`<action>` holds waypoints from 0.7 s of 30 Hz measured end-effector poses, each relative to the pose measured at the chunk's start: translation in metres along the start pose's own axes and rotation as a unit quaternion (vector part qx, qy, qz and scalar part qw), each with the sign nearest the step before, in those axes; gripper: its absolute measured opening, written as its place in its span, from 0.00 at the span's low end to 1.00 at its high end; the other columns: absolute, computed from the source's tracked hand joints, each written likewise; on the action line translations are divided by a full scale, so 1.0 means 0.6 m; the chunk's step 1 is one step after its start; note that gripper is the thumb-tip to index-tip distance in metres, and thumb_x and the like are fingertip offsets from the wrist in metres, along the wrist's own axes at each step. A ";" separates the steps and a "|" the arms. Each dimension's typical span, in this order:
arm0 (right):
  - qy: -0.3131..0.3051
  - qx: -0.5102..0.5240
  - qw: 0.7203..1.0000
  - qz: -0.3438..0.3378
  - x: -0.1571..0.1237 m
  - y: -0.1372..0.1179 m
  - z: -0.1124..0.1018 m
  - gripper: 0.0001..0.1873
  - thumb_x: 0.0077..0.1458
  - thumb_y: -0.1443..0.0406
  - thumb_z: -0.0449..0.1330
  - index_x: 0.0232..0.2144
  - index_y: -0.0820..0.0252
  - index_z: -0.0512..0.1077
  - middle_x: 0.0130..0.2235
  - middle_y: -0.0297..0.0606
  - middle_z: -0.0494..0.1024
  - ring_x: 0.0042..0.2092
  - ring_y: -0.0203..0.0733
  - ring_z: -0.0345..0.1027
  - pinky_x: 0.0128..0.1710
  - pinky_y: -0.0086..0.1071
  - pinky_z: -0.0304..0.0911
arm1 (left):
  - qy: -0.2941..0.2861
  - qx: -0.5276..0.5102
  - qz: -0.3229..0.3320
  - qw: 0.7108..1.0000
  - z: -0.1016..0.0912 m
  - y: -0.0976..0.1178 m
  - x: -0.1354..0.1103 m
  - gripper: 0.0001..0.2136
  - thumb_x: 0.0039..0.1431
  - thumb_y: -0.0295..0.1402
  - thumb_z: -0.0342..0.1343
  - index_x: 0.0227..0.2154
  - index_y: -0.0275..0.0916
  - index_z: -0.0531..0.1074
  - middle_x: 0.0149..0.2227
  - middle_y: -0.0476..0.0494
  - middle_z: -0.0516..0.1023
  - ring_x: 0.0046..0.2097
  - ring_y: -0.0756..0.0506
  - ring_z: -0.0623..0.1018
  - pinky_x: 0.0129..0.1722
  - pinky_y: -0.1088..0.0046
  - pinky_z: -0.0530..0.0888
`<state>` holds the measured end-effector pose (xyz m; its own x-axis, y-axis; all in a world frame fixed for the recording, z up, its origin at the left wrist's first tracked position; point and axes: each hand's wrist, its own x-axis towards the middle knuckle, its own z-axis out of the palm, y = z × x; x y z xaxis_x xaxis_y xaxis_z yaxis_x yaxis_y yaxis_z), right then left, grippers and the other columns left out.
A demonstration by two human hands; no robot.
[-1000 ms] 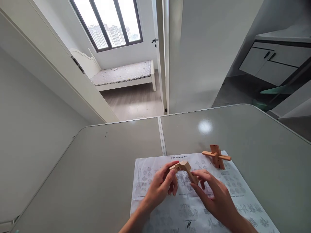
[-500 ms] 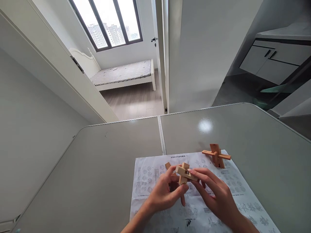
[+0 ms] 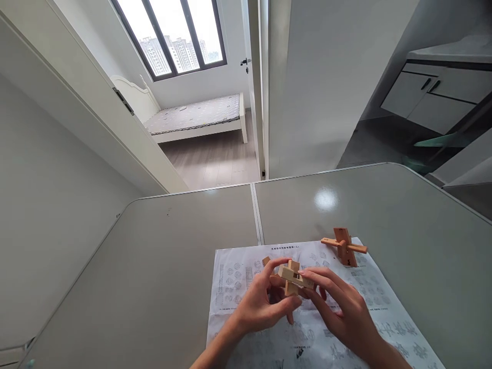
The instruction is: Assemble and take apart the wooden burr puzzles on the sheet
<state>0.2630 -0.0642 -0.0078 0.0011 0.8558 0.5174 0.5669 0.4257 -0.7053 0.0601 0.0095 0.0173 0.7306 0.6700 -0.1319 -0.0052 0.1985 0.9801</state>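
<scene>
Several light wooden puzzle pieces, notched and crossed into one another, are held up over the printed sheet. My left hand pinches them from the left, thumb below and index finger on top. From the right, my right hand grips a bar of the same pieces between its fingertips. Behind my left fingers a darker wooden piece shows in part; whether it lies on the paper or is held, I cannot tell. An assembled reddish wooden cross puzzle stands at the sheet's far right corner.
The white sheet carries printed diagrams and lies on a grey table with a seam across it. Beyond the table's far edge are a doorway, a bed and a window. Cabinets stand at the right.
The view has shifted very slightly. Both hands keep their hold on the wooden pieces, which have tilted a little and sit marginally lower.
</scene>
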 end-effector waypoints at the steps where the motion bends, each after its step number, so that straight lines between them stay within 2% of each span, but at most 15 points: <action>1: -0.001 -0.001 1.000 0.002 0.000 -0.001 0.000 0.18 0.70 0.71 0.57 0.58 0.49 0.71 0.46 0.42 0.82 0.37 0.41 0.80 0.31 0.32 0.76 | 0.005 -0.001 -0.004 1.000 0.001 0.001 0.000 0.28 0.64 0.36 0.66 0.63 0.41 0.64 0.33 0.46 0.81 0.24 0.52 0.78 0.25 0.79 0.72; 6: 0.004 -0.002 1.000 0.016 -0.004 0.001 -0.001 0.18 0.70 0.72 0.55 0.58 0.50 0.70 0.47 0.44 0.82 0.43 0.44 0.81 0.34 0.33 0.77 | 0.045 0.003 -0.014 0.999 0.002 -0.003 0.002 0.30 0.57 0.34 0.70 0.59 0.41 0.64 0.38 0.43 0.84 0.25 0.52 0.78 0.25 0.79 0.72; 8: 0.013 -0.011 1.000 0.021 -0.005 0.002 -0.001 0.16 0.71 0.71 0.56 0.57 0.51 0.71 0.47 0.44 0.82 0.41 0.44 0.81 0.34 0.34 0.78 | 0.065 0.045 -0.019 0.997 0.003 -0.011 0.001 0.32 0.54 0.34 0.72 0.59 0.41 0.65 0.36 0.46 0.82 0.24 0.53 0.76 0.24 0.80 0.70; 11: 0.028 -0.024 0.999 0.020 -0.001 0.002 0.000 0.15 0.71 0.69 0.56 0.56 0.52 0.71 0.45 0.44 0.82 0.36 0.43 0.80 0.32 0.34 0.77 | 0.091 0.165 -0.007 0.982 0.005 -0.027 -0.003 0.35 0.51 0.38 0.74 0.60 0.42 0.67 0.28 0.54 0.77 0.22 0.53 0.72 0.23 0.80 0.67; 16: 0.053 -0.044 0.997 0.019 0.006 -0.001 0.000 0.14 0.71 0.69 0.56 0.55 0.53 0.71 0.44 0.43 0.81 0.30 0.39 0.76 0.28 0.31 0.75 | 0.075 0.380 0.059 0.920 0.012 -0.045 -0.010 0.36 0.51 0.39 0.75 0.63 0.45 0.69 0.19 0.57 0.76 0.20 0.49 0.74 0.27 0.74 0.70; 21: 0.061 -0.048 0.997 0.023 0.004 -0.001 0.000 0.13 0.71 0.67 0.56 0.55 0.53 0.72 0.43 0.41 0.81 0.30 0.38 0.75 0.28 0.30 0.75 | 0.091 0.516 0.118 0.843 0.018 -0.049 -0.009 0.35 0.51 0.44 0.74 0.61 0.41 0.72 0.17 0.55 0.76 0.22 0.43 0.80 0.32 0.69 0.75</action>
<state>0.2624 -0.0623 -0.0062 0.1246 0.8292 0.5448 0.6403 0.3522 -0.6826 0.0638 -0.0079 -0.0088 0.6758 0.7202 0.1569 0.5294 -0.6223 0.5766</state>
